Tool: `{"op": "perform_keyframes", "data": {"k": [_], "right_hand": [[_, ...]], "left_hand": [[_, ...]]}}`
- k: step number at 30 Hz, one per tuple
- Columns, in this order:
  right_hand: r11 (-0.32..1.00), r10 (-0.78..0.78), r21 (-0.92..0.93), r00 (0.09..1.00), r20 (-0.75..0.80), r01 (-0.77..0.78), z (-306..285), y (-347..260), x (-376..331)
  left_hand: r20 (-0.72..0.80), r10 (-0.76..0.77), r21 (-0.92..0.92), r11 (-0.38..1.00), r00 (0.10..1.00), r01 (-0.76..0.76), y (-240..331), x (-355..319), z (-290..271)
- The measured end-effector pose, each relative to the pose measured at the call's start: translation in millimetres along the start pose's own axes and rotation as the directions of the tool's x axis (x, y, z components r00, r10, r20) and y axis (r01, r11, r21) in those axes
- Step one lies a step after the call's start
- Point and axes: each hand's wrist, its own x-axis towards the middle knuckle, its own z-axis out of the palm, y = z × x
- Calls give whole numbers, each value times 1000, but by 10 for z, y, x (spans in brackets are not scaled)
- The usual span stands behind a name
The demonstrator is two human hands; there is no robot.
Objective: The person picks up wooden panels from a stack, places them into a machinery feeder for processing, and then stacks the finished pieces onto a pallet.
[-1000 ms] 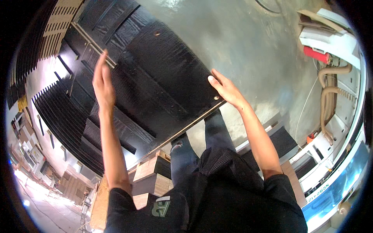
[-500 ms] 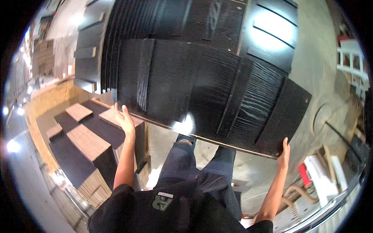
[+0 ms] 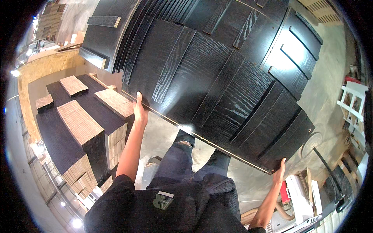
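A large black wood-grain panel [image 3: 175,91] with raised strips across its face spans the space in front of me. Its pale near edge slants down to the right over my legs. At the left end of that edge, my left hand [image 3: 140,110] grips the panel, thumb on top and the other fingers hidden underneath. On the right corner my right hand [image 3: 279,171] holds the same panel, with its fingertips at the edge and part of the grip hidden. Beyond it lie more black panels [image 3: 248,15], and whether the held panel touches them I cannot tell.
To the left, stacks of black boards with pale ends [image 3: 79,120] stand beside a wooden crate wall [image 3: 29,89]. A white slatted rack [image 3: 353,101] is at the far right. Nearer on the right are white boards [image 3: 299,196], a hose [image 3: 285,213] and a dark pole [image 3: 328,167].
The panel has turned clockwise in the picture, its right end lower and its left end higher. Both hands have stayed on it. The surroundings have shifted too, as my view turned.
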Motion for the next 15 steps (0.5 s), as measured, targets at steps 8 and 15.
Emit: {"op": "perform_keyframes", "data": {"k": [8, 15], "right_hand": [[999, 26, 19, 997, 77, -28, -59, 24, 33], [915, -18, -404, 994, -108, -27, 95, -384, -140]], "left_hand": [[-150, 608, 569, 698, 779, -435, 263, 25, 17], [24, 512, 896, 369, 859, -246, 926, 599, -59]]}}
